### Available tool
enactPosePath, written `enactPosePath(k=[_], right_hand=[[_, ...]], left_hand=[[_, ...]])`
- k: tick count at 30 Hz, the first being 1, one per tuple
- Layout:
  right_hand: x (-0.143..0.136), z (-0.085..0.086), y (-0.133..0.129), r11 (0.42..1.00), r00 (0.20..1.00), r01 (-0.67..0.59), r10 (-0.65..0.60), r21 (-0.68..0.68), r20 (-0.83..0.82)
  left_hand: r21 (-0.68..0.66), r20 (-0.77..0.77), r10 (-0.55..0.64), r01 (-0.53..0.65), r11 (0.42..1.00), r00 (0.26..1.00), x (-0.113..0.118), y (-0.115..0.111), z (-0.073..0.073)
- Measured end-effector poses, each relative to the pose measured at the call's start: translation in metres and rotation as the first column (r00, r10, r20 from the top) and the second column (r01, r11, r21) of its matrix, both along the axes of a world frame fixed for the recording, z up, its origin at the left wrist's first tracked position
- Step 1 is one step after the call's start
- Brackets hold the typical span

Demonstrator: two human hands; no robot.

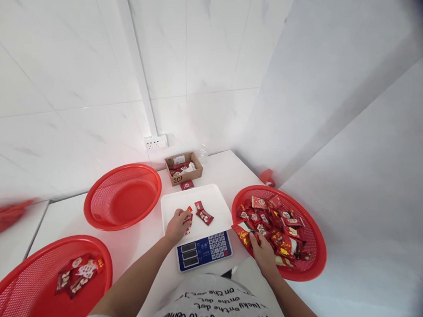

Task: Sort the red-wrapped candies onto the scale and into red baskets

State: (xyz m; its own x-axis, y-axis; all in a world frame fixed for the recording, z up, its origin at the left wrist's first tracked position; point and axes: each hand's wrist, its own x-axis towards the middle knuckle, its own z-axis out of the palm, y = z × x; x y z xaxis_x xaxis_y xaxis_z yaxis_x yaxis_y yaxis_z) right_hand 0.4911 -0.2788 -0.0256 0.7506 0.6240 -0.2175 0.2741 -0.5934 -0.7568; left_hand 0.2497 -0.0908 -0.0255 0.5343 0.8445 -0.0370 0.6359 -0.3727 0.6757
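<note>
My left hand [177, 226] is over the white tray [169, 204] of a digital scale [203, 251], its fingers closed on small red packets [188, 223] that they partly hide. Two more red packets [204, 217] lie on the tray just right of it. At the left rim of a red basket [322, 262] full of red packets [264, 217], my right hand [263, 252] grips a larger red and gold packet [241, 231] between thumb and fingers. That packet is tilted, with one corner pointing toward the scale.
A cardboard box [184, 172] of red packets stands behind the scale, with a red packet [187, 185] before it. To the left are a red basket [123, 197] and a nearer one [109, 276] with several packets [80, 274]. A wall socket [156, 142] sits behind.
</note>
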Motion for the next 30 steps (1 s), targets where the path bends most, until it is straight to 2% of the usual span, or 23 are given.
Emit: enactPosePath(k=[3, 6, 10, 13, 15, 19, 21, 23, 27, 28, 29, 30], right_hand=[[0.0, 0.001, 0.0, 1.0, 1.0, -0.008, 0.008, 0.013, 0.009], [0.001, -0.001, -0.001, 1.0, 1.0, 0.009, -0.009, 0.022, 0.015], [0.001, -0.003, 0.0, 1.0, 1.0, 0.011, -0.011, 0.024, 0.017], [0.001, -0.003, 0.0, 0.999, 1.0, 0.0, 0.0, 0.041, 0.006], [0.0, -0.002, -0.001, 0.999, 1.0, 0.012, -0.012, 0.042, -0.003], [-0.001, 0.002, 0.0, 0.999, 1.0, -0.001, 0.001, 0.037, -0.005], [-0.001, 0.002, 0.0, 0.999, 1.0, -0.002, 0.002, 0.033, 0.001], [-0.001, 0.002, 0.0, 1.0, 1.0, 0.003, -0.003, 0.028, 0.005], [0.0, -0.002, 0.0, 1.0, 1.0, 0.005, -0.006, 0.023, 0.015], [0.0, -0.003, 0.0, 1.0, 1.0, 0.012, -0.012, 0.02, 0.021], [0.001, -0.004, 0.0, 1.0, 0.999, 0.02, -0.02, 0.018, 0.027], [0.001, -0.005, 0.0, 0.999, 0.999, 0.029, -0.03, 0.013, 0.034]], left_hand=[[-0.018, 0.085, 0.109, -0.108, 0.994, 0.99, -0.007, 0.005, 0.0], [0.013, 0.136, 0.176, -0.18, 0.984, 0.975, -0.015, 0.012, 0.006], [0.059, 0.166, 0.263, -0.276, 0.959, 0.95, -0.03, 0.031, 0.024], [0.128, 0.2, 0.407, -0.436, 0.891, 0.891, -0.049, 0.053, 0.045], [0.143, 0.174, 0.496, -0.521, 0.842, 0.85, -0.065, 0.07, 0.059], [0.174, -0.014, 0.577, -0.567, 0.805, 0.816, -0.095, 0.101, 0.079], [0.197, -0.158, 0.555, -0.525, 0.828, 0.817, -0.099, 0.11, 0.081], [0.207, -0.264, 0.478, -0.434, 0.877, 0.838, -0.092, 0.112, 0.078], [0.224, -0.3, 0.258, -0.195, 0.955, 0.918, -0.045, 0.092, 0.056], [0.222, -0.297, 0.164, -0.098, 0.97, 0.941, -0.03, 0.083, 0.049], [0.222, -0.311, -0.016, 0.089, 0.971, 0.95, -0.015, 0.073, 0.041], [0.21, -0.316, -0.169, 0.243, 0.947, 0.934, -0.001, 0.063, 0.034]])
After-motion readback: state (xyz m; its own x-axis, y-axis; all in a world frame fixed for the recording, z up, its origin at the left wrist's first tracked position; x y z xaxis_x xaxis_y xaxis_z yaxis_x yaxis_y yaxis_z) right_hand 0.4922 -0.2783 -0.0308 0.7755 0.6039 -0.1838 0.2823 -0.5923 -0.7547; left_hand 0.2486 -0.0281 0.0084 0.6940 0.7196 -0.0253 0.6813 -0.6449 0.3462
